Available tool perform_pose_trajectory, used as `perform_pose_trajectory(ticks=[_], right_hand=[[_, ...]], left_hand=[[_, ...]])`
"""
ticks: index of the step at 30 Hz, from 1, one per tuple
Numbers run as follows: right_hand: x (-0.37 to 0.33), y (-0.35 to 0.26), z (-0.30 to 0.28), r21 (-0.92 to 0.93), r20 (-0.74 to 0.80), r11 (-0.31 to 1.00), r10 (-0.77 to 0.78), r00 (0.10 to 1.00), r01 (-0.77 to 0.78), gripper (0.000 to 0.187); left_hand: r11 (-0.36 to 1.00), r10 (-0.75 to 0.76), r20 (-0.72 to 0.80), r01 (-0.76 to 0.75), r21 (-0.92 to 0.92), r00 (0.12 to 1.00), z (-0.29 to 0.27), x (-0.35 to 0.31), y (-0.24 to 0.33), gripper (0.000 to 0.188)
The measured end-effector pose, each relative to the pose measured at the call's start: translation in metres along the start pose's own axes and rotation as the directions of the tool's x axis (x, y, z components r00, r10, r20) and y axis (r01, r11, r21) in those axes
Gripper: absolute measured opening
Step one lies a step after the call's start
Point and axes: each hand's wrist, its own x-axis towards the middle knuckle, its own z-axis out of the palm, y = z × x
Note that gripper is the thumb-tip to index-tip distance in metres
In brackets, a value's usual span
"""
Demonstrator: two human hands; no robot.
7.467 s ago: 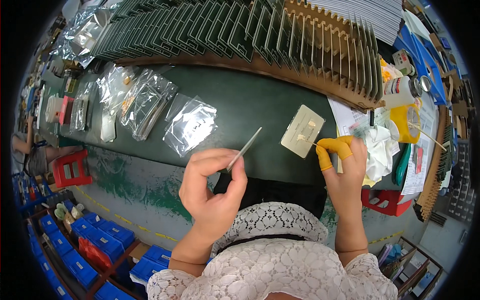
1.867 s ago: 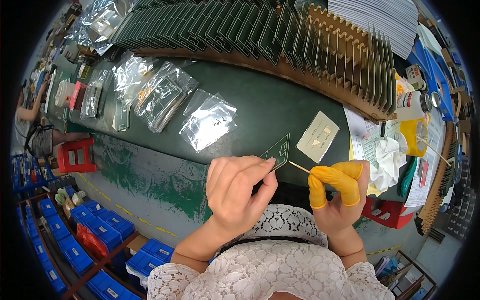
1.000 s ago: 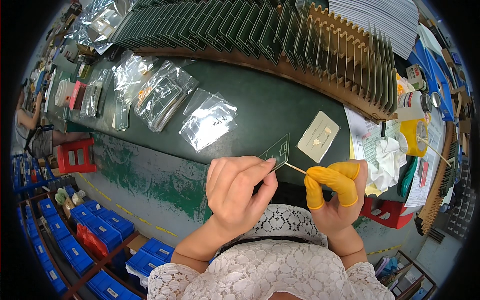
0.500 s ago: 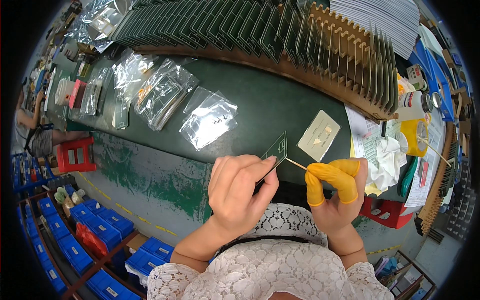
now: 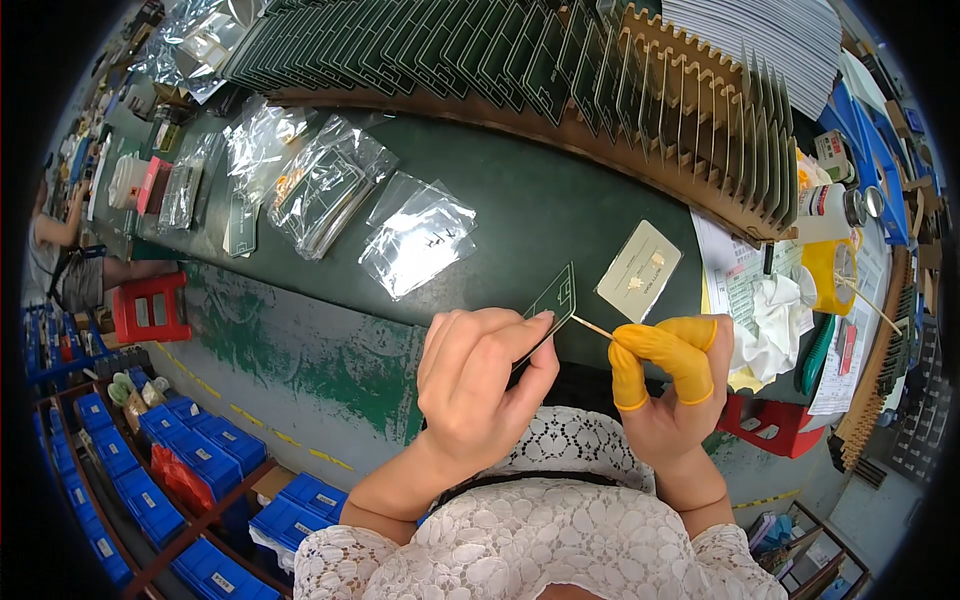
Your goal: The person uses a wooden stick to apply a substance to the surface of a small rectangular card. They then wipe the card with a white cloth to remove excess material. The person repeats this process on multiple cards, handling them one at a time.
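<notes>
My left hand (image 5: 480, 375) pinches a thin dark green card (image 5: 555, 297) with pale line markings, tilted up near the table's front edge. Yellow finger cots cover the thumb and some fingers of my right hand (image 5: 675, 380). Those fingertips grip a thin wooden stick (image 5: 597, 328), its pale tip at the card's right edge. Whether the tip is cotton I cannot tell. Just beyond my hands a cream-gold card (image 5: 640, 270) with small raised gold shapes lies on the green table (image 5: 530, 190).
A slotted cardboard rack (image 5: 560, 140) holding many upright green cards spans the back. Clear plastic sleeves (image 5: 415, 240) and bagged cards (image 5: 320, 195) lie left. At right are crumpled white tissue (image 5: 778, 318), yellow tape (image 5: 828, 275) and a bottle (image 5: 825, 212). Another person (image 5: 70, 250) sits far left.
</notes>
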Motion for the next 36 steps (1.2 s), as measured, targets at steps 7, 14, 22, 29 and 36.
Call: perform_pose_trajectory(ticks=[7,14,22,29,36], right_hand=[[-0.001,-0.001,0.001,0.006,-0.012,1.0,0.007,1.0,-0.007,0.032],[-0.001,-0.004,0.0,-0.002,0.024,1.0,0.007,1.0,-0.007,0.031],[-0.002,0.024,-0.015,-0.091,-0.082,0.989,0.112,0.99,-0.119,0.025],[-0.015,0.049,-0.024,-0.239,0.017,0.959,0.16,0.987,-0.151,0.021],[-0.019,0.054,-0.02,-0.31,0.115,0.946,0.132,0.984,-0.091,0.021]], left_hand=[[1.0,0.001,-0.01,-0.001,0.007,1.0,0.001,0.0,0.0,0.031],[0.999,-0.054,0.022,0.054,0.004,0.998,-0.003,0.001,0.003,0.031],[0.746,-0.53,0.15,0.543,-0.386,0.835,-0.009,0.007,-0.001,0.018],[0.107,-0.658,0.547,0.783,-0.613,0.518,-0.014,0.021,-0.005,0.028],[0.278,-0.639,0.5,0.781,-0.559,0.585,-0.017,0.013,-0.004,0.025]])
